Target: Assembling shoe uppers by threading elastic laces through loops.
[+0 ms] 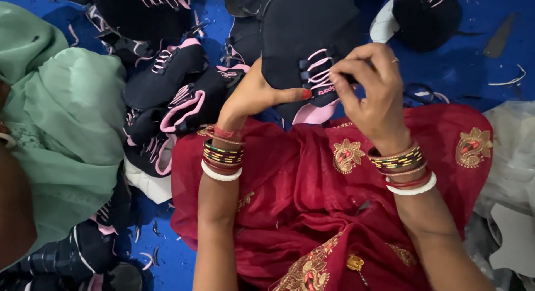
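Two hands work one black shoe upper held above a lap draped in red embroidered cloth. The left hand grips the upper from below, its thumb laid along the lower edge near the pink lining. The right hand is closed narrow, fingertips pinching at the pink laces where they cross the upper's lace loops. Both wrists carry stacked bangles, the left set and the right set each mixed red, gold, multicoloured and white.

To the left of the lap a loose pile of black and pink shoe uppers lies on the blue floor, and more of them sit at the top edge. No container shows; the pieces lie straight on the floor. Another person in pale green cloth sits at the left, touching the pile. Thin scraps are scattered on the blue floor at the right.
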